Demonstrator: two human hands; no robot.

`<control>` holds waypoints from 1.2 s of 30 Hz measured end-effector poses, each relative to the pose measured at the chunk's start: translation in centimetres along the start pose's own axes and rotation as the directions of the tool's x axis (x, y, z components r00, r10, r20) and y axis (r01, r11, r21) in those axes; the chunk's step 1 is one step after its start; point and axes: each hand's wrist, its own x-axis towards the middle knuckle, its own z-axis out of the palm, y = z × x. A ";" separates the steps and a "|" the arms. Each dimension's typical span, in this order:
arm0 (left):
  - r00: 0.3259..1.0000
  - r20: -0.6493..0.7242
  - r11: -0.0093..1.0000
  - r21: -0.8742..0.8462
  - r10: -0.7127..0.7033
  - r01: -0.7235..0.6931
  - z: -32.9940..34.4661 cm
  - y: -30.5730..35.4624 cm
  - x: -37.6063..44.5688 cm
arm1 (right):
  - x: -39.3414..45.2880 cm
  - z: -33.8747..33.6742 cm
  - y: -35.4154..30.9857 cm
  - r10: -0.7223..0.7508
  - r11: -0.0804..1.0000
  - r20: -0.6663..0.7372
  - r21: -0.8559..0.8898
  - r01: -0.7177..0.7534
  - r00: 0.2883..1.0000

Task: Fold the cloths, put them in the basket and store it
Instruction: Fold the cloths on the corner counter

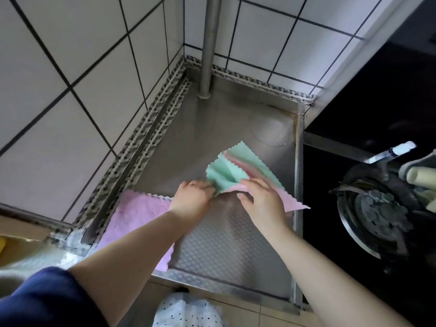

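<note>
Left hand [194, 193] pinches green-pink cloth [238, 171]; right hand [262, 201] presses it.

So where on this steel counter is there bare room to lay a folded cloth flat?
Bare steel lies behind the green-and-pink cloth, toward the pipe in the tiled corner, and in front between the forearms down to the counter edge. The left is taken by the pink cloth; the middle is crowded by the left hand and right hand.
</note>
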 end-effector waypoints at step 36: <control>0.838 -0.388 0.709 -0.706 -0.384 -0.002 -22.2 -0.4 4.3 | 6.7 -19.5 0.7 0.023 0.993 -0.155 -0.115 -0.041 0.988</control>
